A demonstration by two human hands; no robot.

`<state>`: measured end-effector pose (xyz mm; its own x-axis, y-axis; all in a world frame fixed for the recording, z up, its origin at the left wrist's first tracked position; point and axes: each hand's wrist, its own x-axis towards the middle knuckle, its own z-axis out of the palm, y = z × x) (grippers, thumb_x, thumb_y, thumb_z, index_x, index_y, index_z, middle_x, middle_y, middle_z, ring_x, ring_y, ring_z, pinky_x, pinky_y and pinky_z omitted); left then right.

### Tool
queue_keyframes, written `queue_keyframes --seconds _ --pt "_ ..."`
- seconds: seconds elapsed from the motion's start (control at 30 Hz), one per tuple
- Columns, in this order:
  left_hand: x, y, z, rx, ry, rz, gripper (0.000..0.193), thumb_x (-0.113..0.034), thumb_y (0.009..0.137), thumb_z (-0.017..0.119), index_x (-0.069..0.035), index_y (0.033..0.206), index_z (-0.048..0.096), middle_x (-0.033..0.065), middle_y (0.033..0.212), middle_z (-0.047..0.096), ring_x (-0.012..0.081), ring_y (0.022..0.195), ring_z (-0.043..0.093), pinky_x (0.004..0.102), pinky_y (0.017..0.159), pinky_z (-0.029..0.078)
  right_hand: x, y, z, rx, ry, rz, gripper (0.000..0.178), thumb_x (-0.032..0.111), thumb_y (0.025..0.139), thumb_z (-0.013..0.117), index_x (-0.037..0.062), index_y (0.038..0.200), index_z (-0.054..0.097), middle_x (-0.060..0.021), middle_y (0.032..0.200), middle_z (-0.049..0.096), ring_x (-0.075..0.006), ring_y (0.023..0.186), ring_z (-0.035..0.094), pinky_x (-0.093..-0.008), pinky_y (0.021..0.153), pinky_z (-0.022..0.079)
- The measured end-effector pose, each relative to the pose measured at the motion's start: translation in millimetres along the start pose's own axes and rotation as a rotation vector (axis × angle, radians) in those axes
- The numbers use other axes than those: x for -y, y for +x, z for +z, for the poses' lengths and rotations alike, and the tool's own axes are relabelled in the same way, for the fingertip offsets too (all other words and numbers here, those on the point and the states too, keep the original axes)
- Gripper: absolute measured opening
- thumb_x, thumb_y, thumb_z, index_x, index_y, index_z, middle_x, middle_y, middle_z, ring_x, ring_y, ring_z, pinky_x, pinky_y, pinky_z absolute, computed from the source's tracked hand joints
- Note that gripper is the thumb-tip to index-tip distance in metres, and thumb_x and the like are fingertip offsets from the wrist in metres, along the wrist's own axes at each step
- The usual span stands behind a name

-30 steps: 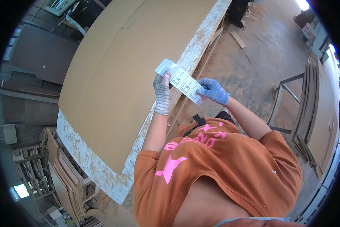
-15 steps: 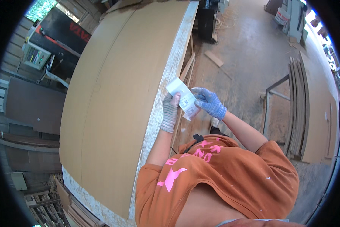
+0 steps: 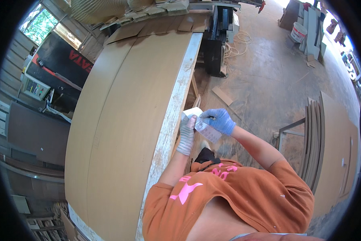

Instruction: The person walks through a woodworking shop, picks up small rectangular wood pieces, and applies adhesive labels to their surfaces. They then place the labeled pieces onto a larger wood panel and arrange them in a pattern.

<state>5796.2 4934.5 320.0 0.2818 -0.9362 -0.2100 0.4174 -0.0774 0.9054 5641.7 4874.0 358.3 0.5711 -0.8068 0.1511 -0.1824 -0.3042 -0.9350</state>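
Observation:
A strip of white printed paper labels [image 3: 208,133] is held above the right edge of a large tan board. My left hand [image 3: 186,135], in a grey-white knit glove, grips the strip with the thumb on top. From the right, my right hand [image 3: 223,121], in a blue-grey glove, has its thumb and index finger pinched together at the strip's upper part. The strip's lower end hangs free below the right fingers. To the left of both hands lies the tan board [image 3: 124,132] on a worn white-painted table edge [image 3: 165,136].
Brown scrap sheets [image 3: 164,27] cover the table's far end, beside a black machine part [image 3: 215,52]. Offcuts [image 3: 222,96] lie on the dusty floor. Several boards [image 3: 329,144] lean on a metal frame at right. A control box [image 3: 35,87] stands at left.
My view has tilted up, showing more of the table's far end. The right thumb and index finger have closed in on the strip, which my left hand still grips.

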Motion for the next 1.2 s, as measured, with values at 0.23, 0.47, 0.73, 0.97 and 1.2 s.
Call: queue_keyframes --seconds 0.23,0.47,0.73,0.97,1.2 --pt "-38 154 2 0.093 0.163 0.220 0.033 -0.030 0.088 0.053 -0.004 0.109 0.056 0.0023 0.096 0.059 0.0118 0.088 0.057 0.0278 0.075 0.048 -45 148 -25 -0.046 0.167 0.019 0.015 0.008 0.078 0.068 0.0012 0.091 0.068 -0.0061 0.081 0.067 -0.0091 0.075 0.060 -0.0249 0.070 0.050" --pt "-74 269 10 0.053 -0.020 0.011 0.034 -0.029 0.086 0.059 -0.005 0.110 0.055 0.0023 0.094 0.059 0.0120 0.084 0.058 0.0272 0.074 0.048 -70 259 -61 0.074 0.327 0.151 0.020 0.006 0.080 0.066 0.0000 0.099 0.066 -0.0058 0.094 0.065 -0.0123 0.088 0.060 -0.0254 0.079 0.049" --pt "-53 375 -19 -0.097 0.002 0.099 0.036 -0.024 0.084 0.062 -0.001 0.110 0.056 0.0059 0.098 0.060 0.0164 0.086 0.058 0.0304 0.075 0.049 -128 361 -57 0.180 0.114 0.066 0.013 0.010 0.081 0.066 0.0021 0.092 0.067 -0.0033 0.085 0.065 -0.0080 0.081 0.056 -0.0241 0.073 0.047" --pt "-62 455 -37 -0.364 -0.098 0.091 0.041 -0.029 0.082 0.065 -0.009 0.116 0.054 0.0017 0.102 0.059 0.0143 0.092 0.057 0.0295 0.078 0.049 -221 481 -125 0.016 0.788 0.225 0.022 0.011 0.083 0.063 -0.0002 0.102 0.059 -0.0100 0.093 0.061 -0.0219 0.086 0.062 -0.0330 0.066 0.057" --pt "-83 516 -23 -0.410 -0.129 0.157 0.045 -0.034 0.081 0.066 -0.009 0.116 0.053 0.0021 0.106 0.058 0.0143 0.095 0.057 0.0288 0.079 0.049 -322 644 -243 -0.400 -0.233 0.247 0.023 0.008 0.075 0.067 0.0032 0.098 0.063 -0.0093 0.089 0.066 -0.0176 0.080 0.062 -0.0277 0.075 0.049"
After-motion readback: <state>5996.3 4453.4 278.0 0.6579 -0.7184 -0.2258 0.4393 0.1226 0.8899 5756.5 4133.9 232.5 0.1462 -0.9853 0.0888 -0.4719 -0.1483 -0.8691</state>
